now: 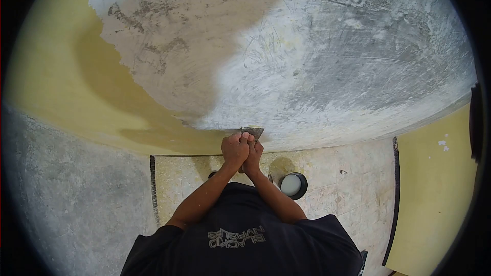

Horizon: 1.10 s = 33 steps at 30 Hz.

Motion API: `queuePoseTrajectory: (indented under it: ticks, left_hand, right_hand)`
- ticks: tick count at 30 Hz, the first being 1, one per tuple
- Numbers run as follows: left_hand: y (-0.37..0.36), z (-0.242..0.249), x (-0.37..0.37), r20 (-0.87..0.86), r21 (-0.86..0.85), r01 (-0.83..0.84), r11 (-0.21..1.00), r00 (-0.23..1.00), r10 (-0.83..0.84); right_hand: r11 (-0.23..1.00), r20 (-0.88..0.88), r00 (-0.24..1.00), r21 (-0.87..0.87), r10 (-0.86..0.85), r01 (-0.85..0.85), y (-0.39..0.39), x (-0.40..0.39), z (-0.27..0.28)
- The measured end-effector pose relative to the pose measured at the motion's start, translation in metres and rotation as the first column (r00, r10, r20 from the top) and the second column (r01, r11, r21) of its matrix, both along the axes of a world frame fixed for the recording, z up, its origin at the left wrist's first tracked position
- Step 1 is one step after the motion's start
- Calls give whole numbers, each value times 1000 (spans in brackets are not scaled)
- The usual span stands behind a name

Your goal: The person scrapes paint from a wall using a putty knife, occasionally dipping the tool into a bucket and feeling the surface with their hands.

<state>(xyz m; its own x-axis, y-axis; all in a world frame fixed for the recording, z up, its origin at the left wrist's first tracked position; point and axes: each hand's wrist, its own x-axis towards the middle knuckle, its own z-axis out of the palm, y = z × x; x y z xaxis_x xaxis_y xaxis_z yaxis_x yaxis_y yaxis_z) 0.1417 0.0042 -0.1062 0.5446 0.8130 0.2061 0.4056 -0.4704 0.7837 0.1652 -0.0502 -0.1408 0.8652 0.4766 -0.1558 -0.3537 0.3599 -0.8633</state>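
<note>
A flat-bladed scraper (252, 133) has its wide edge at the lower part of a wall, where yellow paint (153, 140) meets a bare, scratched grey-white surface (348, 61). My left hand (235, 152) is closed around the scraper's handle. Pressed beside it, my right hand (253, 159) also grips the handle. The fingers cover most of the handle, and its lower end shows below them. Both arms stretch forward from a dark T-shirt (235, 255).
On the floor to the right of my forearms stands a dark bucket (305, 186) with something whitish inside. Dust and yellow flecks mark the pale tiles (332, 199). Grey floor (87, 189) lies to the left, and another yellow wall (429, 204) rises at the right.
</note>
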Motion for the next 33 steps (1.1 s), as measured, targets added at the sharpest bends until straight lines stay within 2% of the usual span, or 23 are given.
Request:
queuePoseTrajectory:
  ticks: [4,7,11,13,17,20,22,27,29,33]
  left_hand:
    - [-4,7,-2,-82,28,-21,999,996,23]
    - [-4,11,1,-91,23,-28,999,995,30]
    - [-2,7,0,-53,38,-16,999,998,18]
    - [-2,11,0,-84,57,-19,998,996,23]
    - [-6,23,-1,-205,102,-12,995,978,33]
    - [-7,33,1,-219,36,-16,999,975,24]
    - [-7,36,4,-218,63,-19,998,976,32]
    - [-8,36,2,-252,129,-15,992,966,47]
    - [-6,37,1,-282,94,34,995,960,-6]
    - [-4,32,4,-273,142,31,989,962,9]
  right_hand:
    - [1000,-130,991,0,29,-29,-2,-1,-11]
    - [999,-149,989,48,17,-10,0,-2,-24]
    - [996,-37,999,82,36,-33,4,-3,-42]
    - [996,201,979,-67,-44,58,9,-4,-40]
    - [983,343,939,-176,4,60,2,-10,-37]
    - [959,481,876,-260,31,109,0,-7,-29]
    - [939,566,822,-312,62,144,-2,-3,-26]
    - [884,602,761,-460,243,82,9,-5,-57]
    - [847,610,718,-529,335,55,18,-4,-69]
    - [746,594,622,-666,511,23,24,6,-91]
